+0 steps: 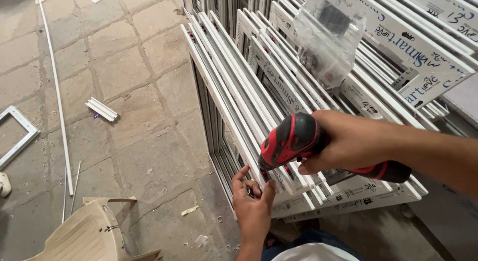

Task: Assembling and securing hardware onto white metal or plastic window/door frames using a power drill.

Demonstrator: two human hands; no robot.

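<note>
Two hands busy mid-frame: right hand [348,141] wrapped tight round a red-and-black cordless drill [294,140], hefty-looking and best held by its handle, while left hand [254,201] pinches something tiny against the stiff white window frames [249,101].

Stone floor [129,116], stacked white frames [234,106]
</note>
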